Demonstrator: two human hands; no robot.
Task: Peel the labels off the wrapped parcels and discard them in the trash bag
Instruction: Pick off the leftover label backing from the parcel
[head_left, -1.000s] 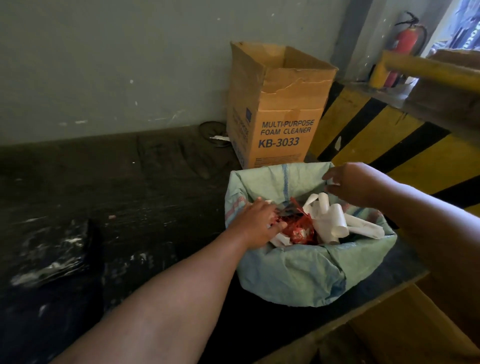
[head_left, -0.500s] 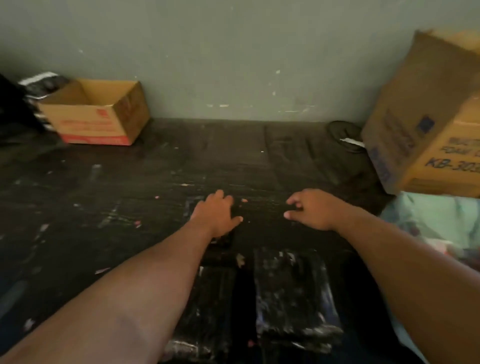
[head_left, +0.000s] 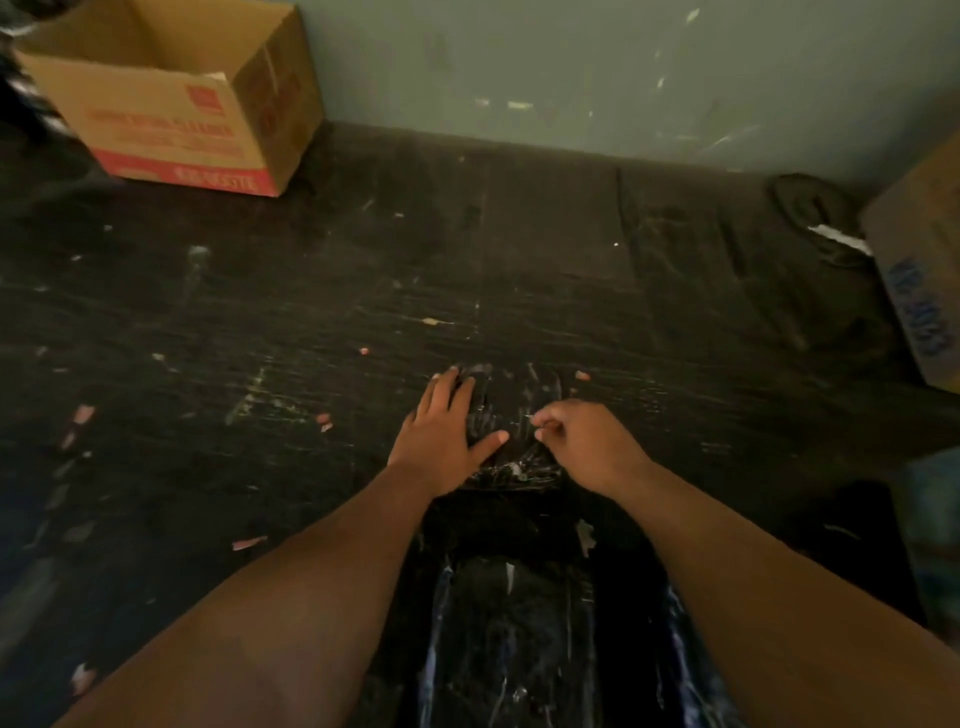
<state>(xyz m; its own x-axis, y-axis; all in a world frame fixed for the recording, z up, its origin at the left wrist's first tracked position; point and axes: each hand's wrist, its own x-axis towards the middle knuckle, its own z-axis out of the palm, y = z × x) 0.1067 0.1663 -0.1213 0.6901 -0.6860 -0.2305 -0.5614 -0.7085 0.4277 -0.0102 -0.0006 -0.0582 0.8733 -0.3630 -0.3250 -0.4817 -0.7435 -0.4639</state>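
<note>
The left hand (head_left: 447, 436) lies flat, fingers spread, on a black wrapped parcel (head_left: 506, 421) mid-floor. The right hand (head_left: 582, 441), fingers curled, picks at its right side; what it pinches I cannot tell. The parcel runs lengthwise away from the person, between both hands.

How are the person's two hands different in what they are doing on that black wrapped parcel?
The left hand lies flat on the black wrapped parcel with fingers straight and spread; the right hand has its fingers curled.
The left hand presses down on the parcel's left part; the right hand's fingertips seem to pick at the wrapping on its right part, though what they pinch is too dim to tell.
Both touch the same parcel, lying on the dark surface.
</note>
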